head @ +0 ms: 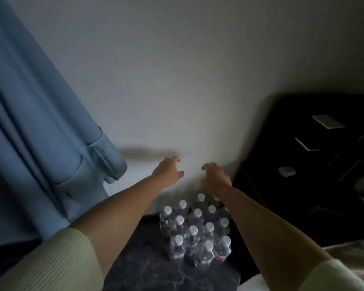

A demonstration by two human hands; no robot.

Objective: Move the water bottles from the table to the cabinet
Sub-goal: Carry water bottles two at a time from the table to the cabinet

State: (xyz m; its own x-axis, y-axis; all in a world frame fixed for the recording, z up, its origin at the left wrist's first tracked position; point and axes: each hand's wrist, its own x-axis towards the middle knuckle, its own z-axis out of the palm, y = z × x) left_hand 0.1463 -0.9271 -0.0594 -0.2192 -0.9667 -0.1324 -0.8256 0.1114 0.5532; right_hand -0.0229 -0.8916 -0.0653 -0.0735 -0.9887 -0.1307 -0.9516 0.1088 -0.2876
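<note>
While both my arms reach forward over the worktop (156, 269), my left hand (168, 172) and my right hand (215, 177) hang in the air with fingers loosely curled, holding nothing and touching nothing, a gap between them. The water bottles (194, 229) stand in a tight cluster below and just nearer me than my hands, mostly under my right wrist, upright, long axes vertical, white caps pointing up. Their labels show red and white, but the writing is too blurred to read.
</note>
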